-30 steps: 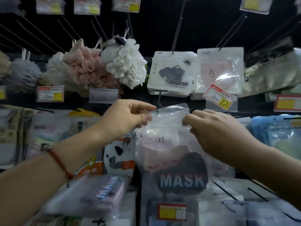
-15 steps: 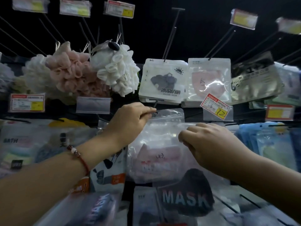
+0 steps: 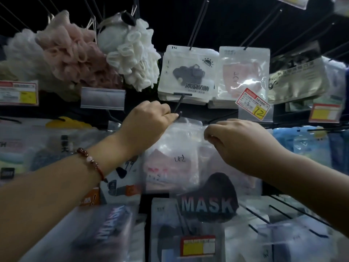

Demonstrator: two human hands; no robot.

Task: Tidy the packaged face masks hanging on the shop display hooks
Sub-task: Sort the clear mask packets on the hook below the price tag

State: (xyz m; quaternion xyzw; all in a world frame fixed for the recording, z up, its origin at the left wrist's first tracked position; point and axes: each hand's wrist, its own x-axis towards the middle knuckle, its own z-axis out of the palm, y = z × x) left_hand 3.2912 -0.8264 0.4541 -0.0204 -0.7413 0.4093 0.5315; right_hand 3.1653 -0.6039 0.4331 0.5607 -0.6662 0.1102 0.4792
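A clear pink-mask packet [image 3: 171,157] hangs between the two hands, its top edge held up at the tip of a black display hook [image 3: 178,106]. The left hand [image 3: 145,125] has its fingers curled tight, pinching the packet's upper left corner right at the hook's upturned end; whether the hole is already on the hook cannot be told. The right hand [image 3: 236,142] pinches the upper right corner, fingertips closed together on the plastic. Below the right fingers, partly behind the packet, sits a black mask packet [image 3: 209,203] printed MASK. Just above the left fingers hangs a white packet with a grey mask [image 3: 186,72], and beside it, above the right fingers, a clear packet with a pink mask [image 3: 243,72] carrying a red price tag [image 3: 253,104] marked 12. Up and to the left of the left fingers hang a white bath pouf [image 3: 136,59] and a pink bath pouf [image 3: 71,53]. A beaded bracelet [image 3: 90,161] circles the left wrist. Down by the left forearm lies another blurred MASK packet [image 3: 107,229], and a yellow shelf label [image 3: 197,245] sits low beneath both hands.
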